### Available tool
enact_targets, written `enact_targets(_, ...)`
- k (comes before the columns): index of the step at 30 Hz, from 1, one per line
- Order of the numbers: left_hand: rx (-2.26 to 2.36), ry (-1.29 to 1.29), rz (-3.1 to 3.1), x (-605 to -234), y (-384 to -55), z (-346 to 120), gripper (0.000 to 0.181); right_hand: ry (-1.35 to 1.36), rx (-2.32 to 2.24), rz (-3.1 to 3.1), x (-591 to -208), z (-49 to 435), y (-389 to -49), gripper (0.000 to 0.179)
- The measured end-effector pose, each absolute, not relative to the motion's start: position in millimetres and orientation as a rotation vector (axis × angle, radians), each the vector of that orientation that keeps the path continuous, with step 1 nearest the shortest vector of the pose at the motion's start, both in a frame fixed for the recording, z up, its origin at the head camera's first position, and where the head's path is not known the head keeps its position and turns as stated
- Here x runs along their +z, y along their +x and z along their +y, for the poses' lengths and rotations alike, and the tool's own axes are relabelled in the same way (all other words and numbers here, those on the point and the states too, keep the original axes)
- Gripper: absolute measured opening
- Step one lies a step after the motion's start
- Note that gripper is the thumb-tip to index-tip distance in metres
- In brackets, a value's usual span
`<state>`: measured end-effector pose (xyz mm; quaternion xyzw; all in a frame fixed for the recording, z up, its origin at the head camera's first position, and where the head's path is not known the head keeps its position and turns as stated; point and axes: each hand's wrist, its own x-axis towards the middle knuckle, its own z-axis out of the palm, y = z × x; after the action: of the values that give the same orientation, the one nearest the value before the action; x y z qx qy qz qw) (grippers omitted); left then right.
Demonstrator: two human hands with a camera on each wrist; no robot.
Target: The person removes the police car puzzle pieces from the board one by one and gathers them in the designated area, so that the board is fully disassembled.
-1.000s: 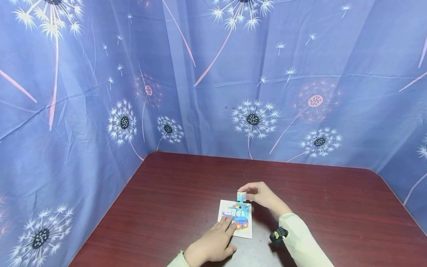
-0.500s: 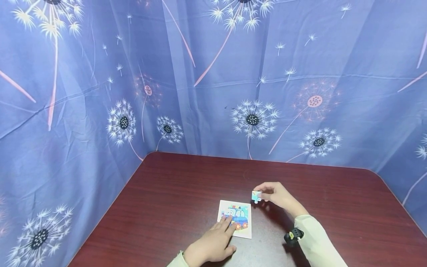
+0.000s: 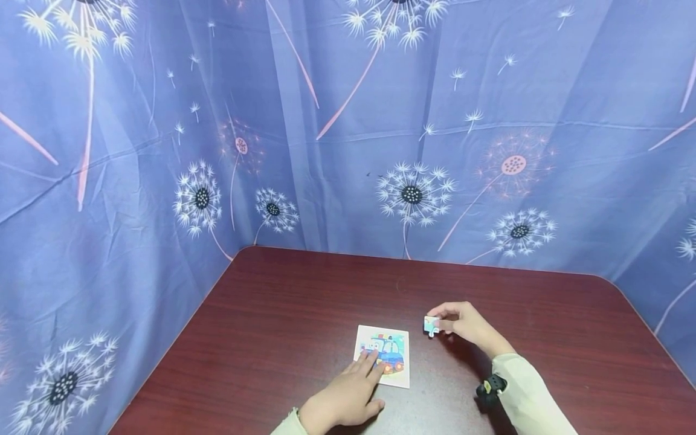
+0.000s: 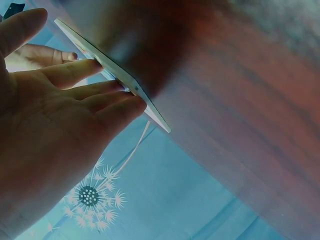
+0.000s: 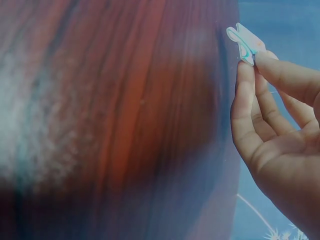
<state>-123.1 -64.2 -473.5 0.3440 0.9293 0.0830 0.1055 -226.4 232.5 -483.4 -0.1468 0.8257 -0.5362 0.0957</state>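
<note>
Blue dandelion-print curtain is hanging behind and beside a reddish-brown wood-grain table. Pale glare is showing on the table's near side.

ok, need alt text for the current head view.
A person's right hand pinches a small jigsaw piece to the right of a square car puzzle, apart from it. The left hand rests its fingers on the puzzle's lower left. Both are at a dark reddish wood-grain table, with blue dandelion-print cloth behind.
</note>
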Motion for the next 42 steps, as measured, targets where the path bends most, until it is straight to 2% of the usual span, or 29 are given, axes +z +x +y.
enact_targets(32, 0.242, 1.008, 2.731, -468.1, -121.9, -64.2, 0.062, -0.413, -1.452, 2.67, -498.0, 233.2, -230.5, 0.012)
enact_targets(42, 0.235, 1.004, 2.729, -469.5, -122.2, -63.6, 0.063, -0.55, -1.366, 2.725, -497.7, 232.7, -231.9, 0.017)
